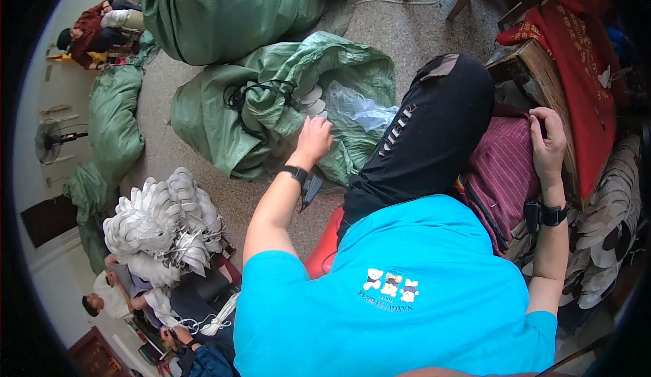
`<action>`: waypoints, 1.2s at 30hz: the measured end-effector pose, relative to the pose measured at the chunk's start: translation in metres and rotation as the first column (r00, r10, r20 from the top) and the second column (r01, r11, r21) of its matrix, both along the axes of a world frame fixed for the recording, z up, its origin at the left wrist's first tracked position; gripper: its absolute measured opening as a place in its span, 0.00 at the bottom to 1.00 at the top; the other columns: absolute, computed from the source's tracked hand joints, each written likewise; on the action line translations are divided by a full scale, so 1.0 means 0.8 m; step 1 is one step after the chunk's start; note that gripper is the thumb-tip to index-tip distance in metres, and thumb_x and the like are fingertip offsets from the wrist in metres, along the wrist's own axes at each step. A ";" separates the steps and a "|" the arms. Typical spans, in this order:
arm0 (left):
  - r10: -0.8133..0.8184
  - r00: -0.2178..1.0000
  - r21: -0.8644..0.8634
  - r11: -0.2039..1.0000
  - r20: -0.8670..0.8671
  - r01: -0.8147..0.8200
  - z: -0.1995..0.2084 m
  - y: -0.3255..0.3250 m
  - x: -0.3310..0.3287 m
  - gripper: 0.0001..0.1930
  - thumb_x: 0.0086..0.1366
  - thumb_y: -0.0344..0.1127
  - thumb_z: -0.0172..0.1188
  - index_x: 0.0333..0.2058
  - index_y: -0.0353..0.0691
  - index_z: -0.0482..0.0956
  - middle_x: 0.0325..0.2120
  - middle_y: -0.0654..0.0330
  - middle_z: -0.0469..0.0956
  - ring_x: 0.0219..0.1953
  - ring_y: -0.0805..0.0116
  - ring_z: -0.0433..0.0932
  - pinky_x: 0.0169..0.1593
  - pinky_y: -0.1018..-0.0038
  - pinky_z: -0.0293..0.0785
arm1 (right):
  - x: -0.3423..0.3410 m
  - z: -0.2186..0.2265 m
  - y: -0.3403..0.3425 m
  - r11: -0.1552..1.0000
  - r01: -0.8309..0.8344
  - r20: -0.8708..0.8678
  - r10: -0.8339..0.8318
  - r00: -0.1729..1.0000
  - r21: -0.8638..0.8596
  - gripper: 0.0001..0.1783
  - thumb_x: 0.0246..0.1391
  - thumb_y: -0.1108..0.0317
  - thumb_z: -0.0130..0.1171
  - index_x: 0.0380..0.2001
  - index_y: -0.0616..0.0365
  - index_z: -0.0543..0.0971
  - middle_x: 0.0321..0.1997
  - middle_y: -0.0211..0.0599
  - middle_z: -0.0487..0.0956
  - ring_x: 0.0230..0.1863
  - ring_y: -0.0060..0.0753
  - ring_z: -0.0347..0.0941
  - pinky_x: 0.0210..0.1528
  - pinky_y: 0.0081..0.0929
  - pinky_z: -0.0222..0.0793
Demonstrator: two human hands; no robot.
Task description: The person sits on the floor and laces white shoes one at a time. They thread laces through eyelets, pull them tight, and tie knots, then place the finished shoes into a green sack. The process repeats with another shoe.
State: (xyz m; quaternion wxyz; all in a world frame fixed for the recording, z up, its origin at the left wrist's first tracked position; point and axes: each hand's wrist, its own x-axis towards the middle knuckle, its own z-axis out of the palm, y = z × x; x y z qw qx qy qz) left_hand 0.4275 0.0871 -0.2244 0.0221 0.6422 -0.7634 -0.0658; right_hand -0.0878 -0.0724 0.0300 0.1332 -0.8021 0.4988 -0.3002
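My left hand point(313, 140) reaches forward into the opening of a large green woven sack point(271, 106) on the floor, fingers curled near pale flat oval pieces point(312, 99) and a crumpled clear plastic bag point(359, 109) inside it. Whether the fingers grip anything is hidden. My right hand point(548, 140) rests at my right side, fingers wrapped over the edge of a maroon striped cloth point(505, 173) beside a wooden chair point(542, 72). I sit on a red stool point(324, 248), wearing a turquoise shirt and black trousers, with a dark wristband on each wrist.
More stuffed green sacks point(224, 11) lie on the speckled floor. A tied bundle of white oval pieces point(166, 221) sits at lower left, with people beside it and another person at top left. Stacks of grey pieces point(610, 221) are at right, and a floor fan point(51, 140) at left.
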 end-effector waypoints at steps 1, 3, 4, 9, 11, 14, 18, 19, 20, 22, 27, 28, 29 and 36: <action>0.062 0.997 0.204 0.977 -0.035 -0.054 -0.008 -0.009 0.004 0.18 0.66 0.43 0.62 0.49 0.38 0.78 0.53 0.50 0.77 0.57 0.48 0.75 0.61 0.57 0.73 | 0.004 -0.001 -0.002 1.000 -0.002 -0.005 0.002 1.000 0.002 0.04 0.60 0.78 0.59 0.38 0.63 0.79 0.41 0.41 0.80 0.45 0.38 0.78 0.51 0.31 0.72; 0.197 0.979 0.582 0.803 -0.058 -0.128 -0.019 -0.024 0.015 0.20 0.69 0.47 0.59 0.50 0.38 0.77 0.53 0.49 0.78 0.57 0.48 0.76 0.61 0.56 0.73 | 0.007 -0.002 -0.002 1.000 -0.002 -0.012 0.003 1.000 0.008 0.04 0.60 0.78 0.60 0.39 0.63 0.79 0.41 0.41 0.80 0.46 0.38 0.78 0.52 0.31 0.72; 0.163 0.986 0.694 0.708 0.019 -0.130 -0.021 -0.028 0.023 0.27 0.72 0.55 0.52 0.50 0.35 0.79 0.50 0.45 0.81 0.55 0.47 0.79 0.59 0.55 0.74 | 0.006 -0.003 -0.002 1.000 -0.003 -0.015 0.003 1.000 0.012 0.05 0.60 0.78 0.60 0.39 0.63 0.79 0.42 0.41 0.80 0.46 0.38 0.78 0.52 0.31 0.72; 0.397 0.851 0.728 0.459 0.345 -0.509 -0.005 0.014 0.099 0.31 0.69 0.58 0.53 0.54 0.35 0.81 0.56 0.43 0.78 0.60 0.45 0.77 0.62 0.56 0.72 | -0.005 -0.007 -0.002 0.999 0.018 -0.013 -0.018 1.000 0.036 0.05 0.60 0.79 0.59 0.40 0.63 0.79 0.44 0.39 0.81 0.48 0.35 0.78 0.55 0.29 0.71; 0.453 0.794 0.661 0.454 0.406 -0.598 0.034 0.004 0.133 0.31 0.68 0.56 0.53 0.54 0.33 0.81 0.56 0.42 0.78 0.60 0.44 0.76 0.62 0.55 0.72 | -0.015 -0.008 0.003 0.997 0.059 0.001 -0.059 0.998 0.058 0.05 0.62 0.78 0.58 0.40 0.63 0.79 0.44 0.38 0.80 0.48 0.33 0.77 0.55 0.27 0.71; 0.617 0.629 0.491 0.409 0.473 -0.769 0.049 0.038 0.197 0.30 0.70 0.56 0.48 0.49 0.34 0.84 0.55 0.40 0.78 0.60 0.42 0.76 0.61 0.55 0.72 | -0.010 -0.010 -0.002 0.995 0.042 0.004 -0.043 0.999 0.092 0.04 0.63 0.78 0.58 0.41 0.63 0.79 0.44 0.38 0.80 0.48 0.31 0.77 0.55 0.26 0.70; 0.940 0.308 0.512 0.195 0.146 -0.836 0.075 0.003 0.205 0.31 0.73 0.58 0.44 0.37 0.36 0.86 0.28 0.53 0.87 0.32 0.55 0.86 0.44 0.61 0.80 | -0.019 -0.013 0.001 0.999 0.036 -0.025 -0.035 0.999 0.038 0.05 0.64 0.77 0.58 0.42 0.63 0.79 0.45 0.37 0.80 0.49 0.32 0.77 0.56 0.26 0.70; 0.984 0.177 0.530 0.145 0.010 -0.835 0.072 0.002 0.206 0.32 0.73 0.60 0.43 0.34 0.36 0.86 0.23 0.55 0.86 0.24 0.60 0.86 0.37 0.64 0.81 | -0.018 -0.012 -0.001 0.998 0.030 -0.014 -0.029 0.999 0.051 0.05 0.64 0.77 0.58 0.42 0.63 0.79 0.45 0.37 0.80 0.49 0.32 0.77 0.56 0.26 0.69; 0.976 0.147 0.595 0.213 -0.159 -0.775 0.055 0.005 0.224 0.34 0.73 0.64 0.42 0.39 0.35 0.84 0.25 0.54 0.87 0.20 0.65 0.84 0.28 0.69 0.79 | -0.016 -0.011 -0.002 0.998 0.024 -0.004 -0.024 1.000 0.063 0.05 0.64 0.77 0.58 0.42 0.63 0.79 0.45 0.37 0.80 0.49 0.32 0.77 0.56 0.26 0.69; 0.913 0.087 0.587 0.327 -0.399 -0.740 0.037 -0.021 0.228 0.41 0.72 0.69 0.39 0.39 0.31 0.83 0.32 0.52 0.88 0.24 0.63 0.84 0.27 0.69 0.77 | -0.016 -0.008 0.000 0.997 0.027 -0.001 -0.027 1.000 0.067 0.05 0.65 0.77 0.58 0.42 0.63 0.79 0.45 0.37 0.80 0.49 0.32 0.76 0.57 0.26 0.69; 0.901 -0.032 0.680 0.302 -0.432 -0.668 0.034 -0.076 0.232 0.40 0.70 0.71 0.41 0.47 0.34 0.80 0.40 0.49 0.85 0.38 0.57 0.84 0.42 0.60 0.79 | -0.020 -0.004 0.009 0.998 0.044 -0.030 -0.043 0.999 0.049 0.06 0.65 0.77 0.57 0.43 0.63 0.79 0.46 0.37 0.80 0.50 0.31 0.76 0.57 0.26 0.69; 0.934 -0.017 0.704 0.256 -0.356 -0.663 0.026 -0.074 0.238 0.40 0.70 0.71 0.41 0.48 0.34 0.79 0.41 0.49 0.85 0.40 0.56 0.84 0.45 0.58 0.78 | -0.021 -0.005 0.010 0.998 0.043 -0.023 -0.042 0.999 0.047 0.06 0.65 0.77 0.57 0.44 0.63 0.79 0.46 0.37 0.79 0.50 0.31 0.76 0.58 0.26 0.68; 0.961 -0.003 0.724 0.208 -0.278 -0.657 0.017 -0.071 0.243 0.40 0.70 0.71 0.41 0.49 0.35 0.79 0.41 0.49 0.84 0.42 0.55 0.83 0.49 0.55 0.77 | -0.022 -0.005 0.010 0.998 0.041 -0.018 -0.040 0.999 0.045 0.06 0.65 0.77 0.57 0.44 0.63 0.79 0.46 0.37 0.79 0.51 0.31 0.76 0.58 0.26 0.68; 0.975 -0.046 0.800 0.149 -0.215 -0.581 -0.075 -0.014 0.230 0.19 0.68 0.48 0.54 0.49 0.41 0.78 0.42 0.54 0.80 0.42 0.55 0.77 0.46 0.58 0.72 | -0.046 -0.007 0.026 0.991 0.121 -0.032 -0.119 0.992 0.057 0.07 0.66 0.76 0.56 0.46 0.63 0.79 0.48 0.37 0.79 0.53 0.32 0.76 0.60 0.26 0.67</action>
